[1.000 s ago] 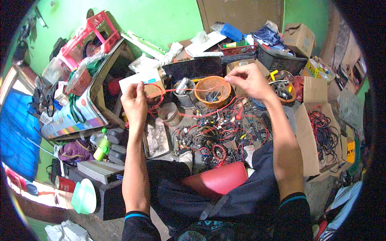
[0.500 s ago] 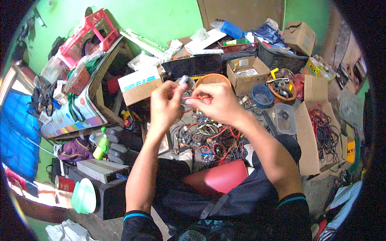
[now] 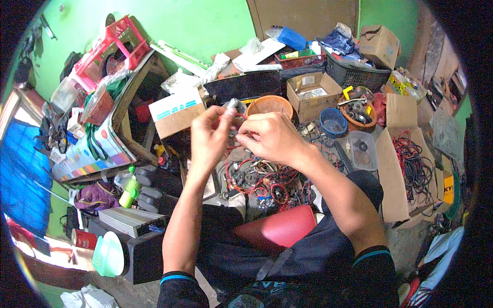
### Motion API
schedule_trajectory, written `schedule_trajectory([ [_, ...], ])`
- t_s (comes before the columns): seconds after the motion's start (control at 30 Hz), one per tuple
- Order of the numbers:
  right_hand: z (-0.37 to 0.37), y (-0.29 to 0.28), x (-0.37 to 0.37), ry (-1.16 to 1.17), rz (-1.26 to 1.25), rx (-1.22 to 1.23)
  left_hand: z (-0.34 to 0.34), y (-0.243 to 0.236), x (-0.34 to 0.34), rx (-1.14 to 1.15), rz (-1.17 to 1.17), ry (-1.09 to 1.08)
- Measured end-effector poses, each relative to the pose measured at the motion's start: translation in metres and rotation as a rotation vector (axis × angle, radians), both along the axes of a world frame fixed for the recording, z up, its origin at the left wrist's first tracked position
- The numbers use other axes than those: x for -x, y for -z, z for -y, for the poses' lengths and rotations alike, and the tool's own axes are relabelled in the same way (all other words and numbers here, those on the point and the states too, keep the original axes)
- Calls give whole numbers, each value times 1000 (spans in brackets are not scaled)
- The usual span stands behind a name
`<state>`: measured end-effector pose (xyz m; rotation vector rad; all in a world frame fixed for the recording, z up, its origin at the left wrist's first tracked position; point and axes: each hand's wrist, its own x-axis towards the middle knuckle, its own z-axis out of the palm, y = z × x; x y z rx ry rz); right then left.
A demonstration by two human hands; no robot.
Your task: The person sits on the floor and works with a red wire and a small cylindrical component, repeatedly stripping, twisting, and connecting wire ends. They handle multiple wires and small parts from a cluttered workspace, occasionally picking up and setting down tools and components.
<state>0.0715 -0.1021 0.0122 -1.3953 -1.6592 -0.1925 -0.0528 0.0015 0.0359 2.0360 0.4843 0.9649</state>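
My left hand [image 3: 207, 134] is closed, thumb against fingers, on a small whitish cylindrical piece [image 3: 232, 104] that sticks up past the thumb. A bit of red wire [image 3: 242, 116] shows between my two hands. Close beside it, my right hand [image 3: 273, 134] is pinched at this wire, its fingertips almost touching the left ones. The fingers hide most of what they grip. Below the hands, a tangled heap of wires and small electrical parts [image 3: 267, 177] covers the floor between my legs.
A red rounded seat or container [image 3: 281, 226] is between my thighs. Beyond the hands stand an orange basin [image 3: 270, 104], an open cardboard box [image 3: 314, 93] and a blue bowl [image 3: 333, 122]. At right are a clear plastic tub [image 3: 362, 150] and a carton of cables [image 3: 409, 167].
My right hand has shifted slightly left and its fingers have curled in more. The red wire, seen stretched across the right fingers before, is now mostly hidden. The view has shifted slightly.
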Motion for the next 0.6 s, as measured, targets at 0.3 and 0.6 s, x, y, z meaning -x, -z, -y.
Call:
schedule_trajectory([
  [0.3,31,-38,-52,88,-288,81,-79,5,37,-300,0,-508],
  [0.6,6,-15,-9,65,-88,73,-4,-3,3,-23,26,-100],
])
